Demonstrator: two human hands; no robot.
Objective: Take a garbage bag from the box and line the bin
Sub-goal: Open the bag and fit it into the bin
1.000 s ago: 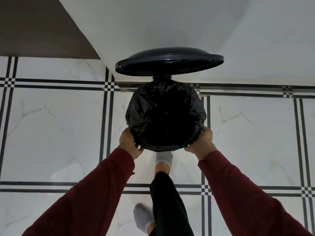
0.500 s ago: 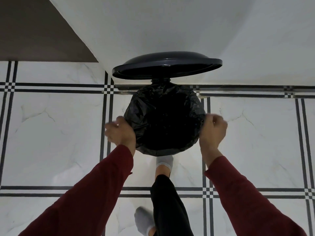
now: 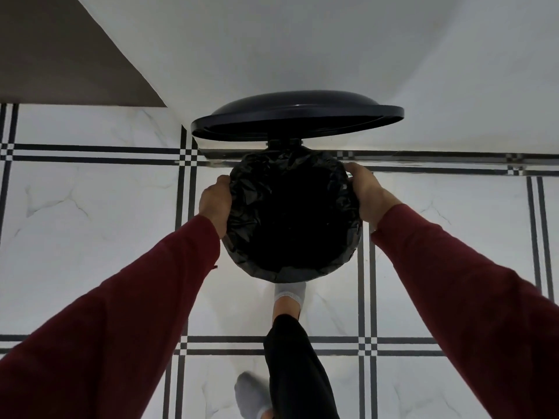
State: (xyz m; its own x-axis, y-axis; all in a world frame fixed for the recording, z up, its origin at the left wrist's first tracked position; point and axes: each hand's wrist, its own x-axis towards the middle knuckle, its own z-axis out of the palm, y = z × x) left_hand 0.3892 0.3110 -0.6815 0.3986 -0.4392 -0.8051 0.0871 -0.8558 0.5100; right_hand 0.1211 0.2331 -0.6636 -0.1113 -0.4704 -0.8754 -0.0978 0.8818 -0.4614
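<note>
A round pedal bin stands on the tiled floor, its dark lid [image 3: 298,116] raised. A crinkled black garbage bag [image 3: 290,189] sits inside the bin and is folded over its rim all the way around, hiding the bin's body. My left hand [image 3: 215,201] grips the bag at the rim's left side. My right hand [image 3: 366,195] grips the bag at the rim's far right side. The garbage bag box is not in view.
A white wall [image 3: 302,40] rises right behind the bin. My foot in a grey sock [image 3: 289,293] rests at the bin's near base, where the pedal is hidden. My other foot [image 3: 252,394] stands further back on the white marble tiles [image 3: 90,222].
Both hands left the bin's near edge, swung outwards and now hold the bag further back along the rim, on the left and far right. The lid stays up.
</note>
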